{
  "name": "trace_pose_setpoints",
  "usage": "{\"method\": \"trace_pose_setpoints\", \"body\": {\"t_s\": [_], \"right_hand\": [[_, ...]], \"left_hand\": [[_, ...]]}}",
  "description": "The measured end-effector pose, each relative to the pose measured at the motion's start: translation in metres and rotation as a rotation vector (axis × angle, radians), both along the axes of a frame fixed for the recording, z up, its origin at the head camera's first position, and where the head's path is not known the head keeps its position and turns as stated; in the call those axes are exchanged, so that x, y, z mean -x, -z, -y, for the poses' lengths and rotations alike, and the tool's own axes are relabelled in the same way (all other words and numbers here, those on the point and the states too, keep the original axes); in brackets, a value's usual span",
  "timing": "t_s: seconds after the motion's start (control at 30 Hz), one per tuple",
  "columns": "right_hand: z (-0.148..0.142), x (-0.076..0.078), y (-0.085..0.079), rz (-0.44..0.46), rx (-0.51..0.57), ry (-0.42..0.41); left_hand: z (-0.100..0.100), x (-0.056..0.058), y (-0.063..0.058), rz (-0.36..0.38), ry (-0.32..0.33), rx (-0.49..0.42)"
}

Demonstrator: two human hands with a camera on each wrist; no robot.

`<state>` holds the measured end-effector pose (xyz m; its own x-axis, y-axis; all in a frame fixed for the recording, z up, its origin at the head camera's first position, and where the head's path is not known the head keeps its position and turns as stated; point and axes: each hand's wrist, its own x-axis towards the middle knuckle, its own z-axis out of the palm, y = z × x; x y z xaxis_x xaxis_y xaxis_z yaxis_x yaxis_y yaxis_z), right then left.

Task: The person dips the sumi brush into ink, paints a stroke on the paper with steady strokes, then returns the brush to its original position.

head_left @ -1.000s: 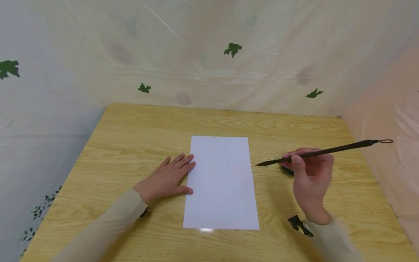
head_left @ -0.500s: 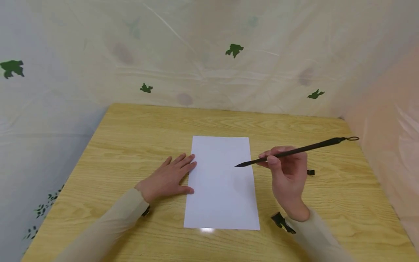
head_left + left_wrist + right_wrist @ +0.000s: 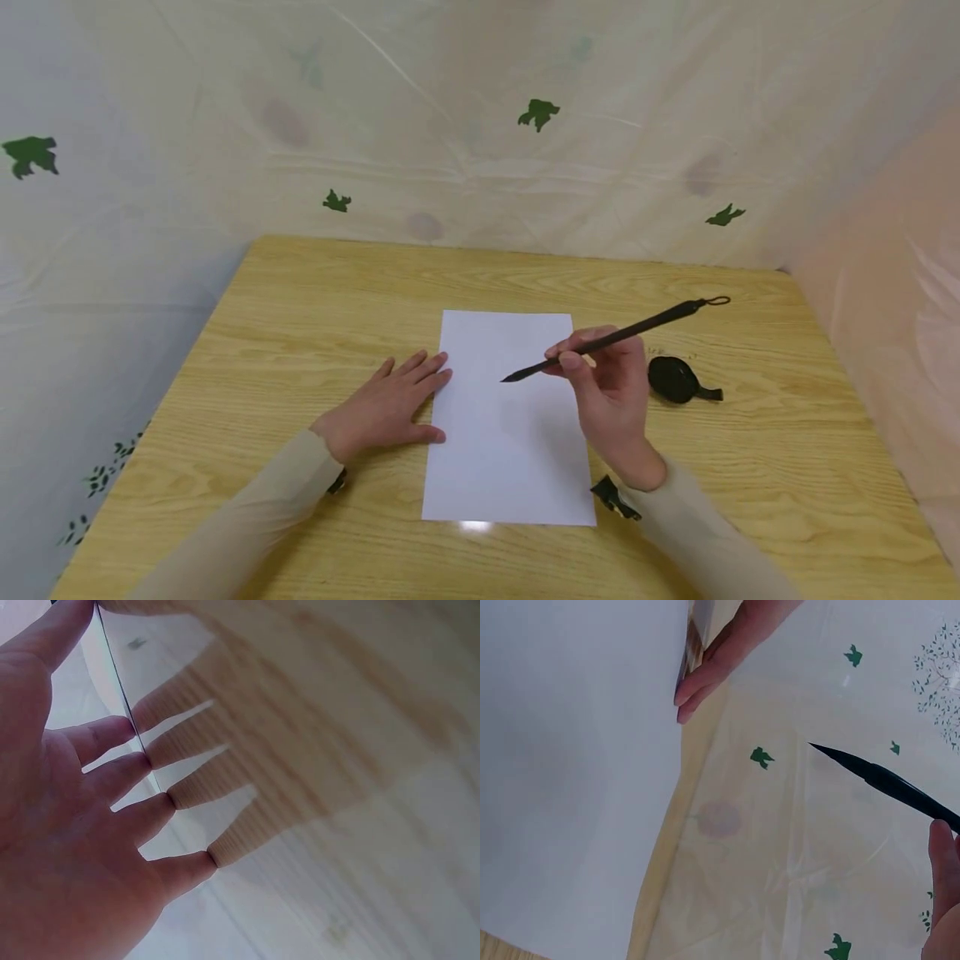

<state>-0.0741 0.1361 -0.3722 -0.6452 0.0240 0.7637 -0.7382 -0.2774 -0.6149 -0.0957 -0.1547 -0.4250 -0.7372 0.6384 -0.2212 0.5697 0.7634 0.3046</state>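
A white sheet of paper (image 3: 502, 450) lies on the wooden table, upright to my view. My left hand (image 3: 386, 408) rests flat with fingers spread, its fingertips on the paper's left edge; the left wrist view shows the same spread fingers (image 3: 184, 874) touching the surface. In my right hand (image 3: 611, 400) a dark writing brush (image 3: 637, 327) is pinched between thumb and fingers, slanting up to the right. Its pointed tip hangs over the upper middle of the paper, apart from it as far as I can tell. The right wrist view shows the brush's tip end (image 3: 877, 776) too.
A round black ink dish (image 3: 672, 380) with a short handle sits on the table (image 3: 780, 467) right of the paper. Pale curtains (image 3: 450, 125) with green bird prints stand behind the table and along both sides. Small dark marks lie behind the dish.
My right hand has moved left with the brush, from beside the ink dish to over the paper, uncovering the dish. The left hand stays in place on the paper's edge.
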Motion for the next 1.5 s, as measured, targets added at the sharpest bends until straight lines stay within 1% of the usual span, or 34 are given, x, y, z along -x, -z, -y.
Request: {"method": "trace_pose_setpoints", "body": {"t_s": [0.2, 0.37, 0.5, 0.6, 0.83, 1.23, 1.5], "right_hand": [[0.012, 0.002, 0.004, 0.025, -0.039, -0.034], [0.02, 0.002, 0.006, 0.053, -0.086, -0.023], [0.026, 0.002, 0.008, 0.071, -0.097, -0.016], [0.03, 0.004, 0.01, 0.07, -0.12, 0.003], [0.038, 0.008, 0.016, 0.038, -0.239, 0.083], [0.052, 0.011, 0.024, 0.043, -0.306, 0.091], [0.057, 0.013, 0.03, 0.094, -0.401, 0.108]], "left_hand": [[0.0, -0.001, -0.001, -0.001, 0.0, -0.002], [-0.001, -0.002, -0.002, 0.013, -0.008, 0.001], [-0.001, -0.002, -0.001, 0.008, -0.011, 0.01], [-0.002, -0.001, -0.001, 0.002, -0.013, 0.015], [-0.001, 0.001, 0.0, 0.014, -0.021, 0.023], [-0.001, 0.002, 0.001, 0.028, -0.027, 0.011], [-0.002, 0.002, 0.001, 0.046, -0.04, 0.013]]}}
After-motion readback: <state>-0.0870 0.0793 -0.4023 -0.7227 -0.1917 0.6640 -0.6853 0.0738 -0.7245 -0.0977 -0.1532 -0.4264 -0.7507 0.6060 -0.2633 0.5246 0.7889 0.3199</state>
